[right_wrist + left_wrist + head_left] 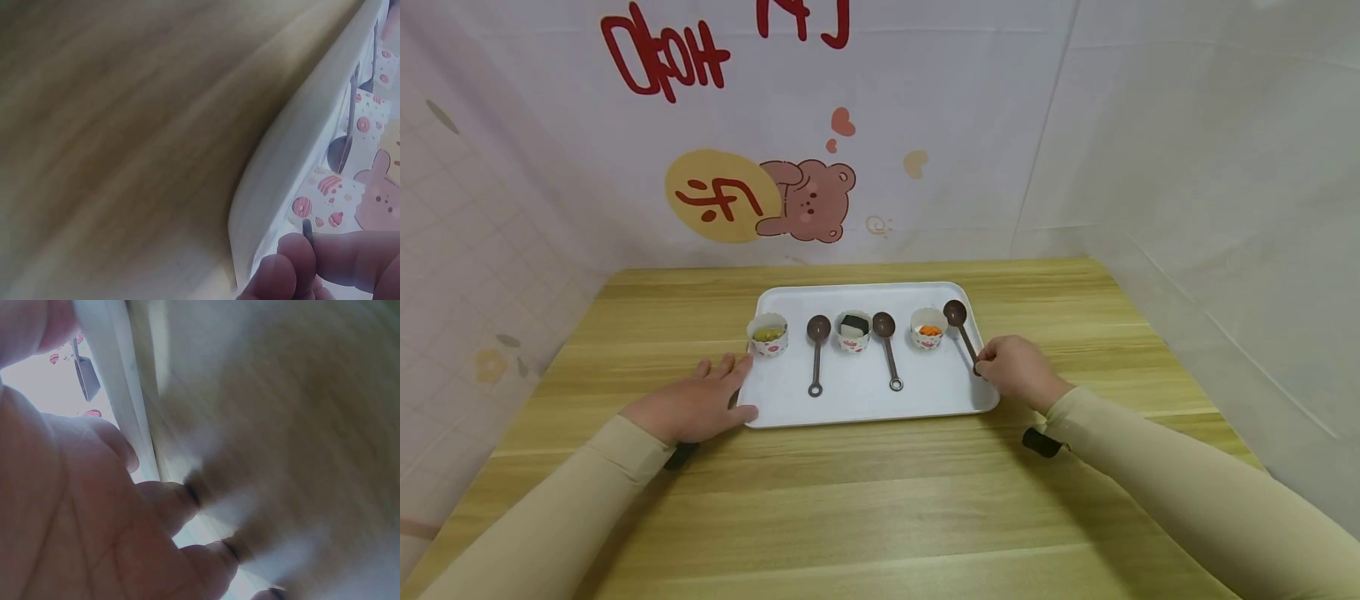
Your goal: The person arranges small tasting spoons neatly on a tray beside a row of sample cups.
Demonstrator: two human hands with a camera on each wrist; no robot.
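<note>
A white tray (857, 407) carries three printed paper cups and three brown measuring spoons. My right hand (1018, 372) pinches the handle end of the rightmost measuring spoon (967, 340) between thumb and fingers. That spoon's round bowl lies toward the tray's back right corner; in the right wrist view the handle tip (307, 227) pokes out between the fingertips. Fingers spread, my left hand (696, 407) rests at the tray's left edge, its thumb over the front corner. The left paper cup (769, 347) stands just beyond its fingertips.
The middle cup (853, 343) holds something black and white, the right cup (928, 341) orange pieces, and the left one something green. Between cups lie the left spoon (817, 365) and middle spoon (891, 360). Under the tray is a wooden table (865, 500), backed by a printed cloth (962, 108).
</note>
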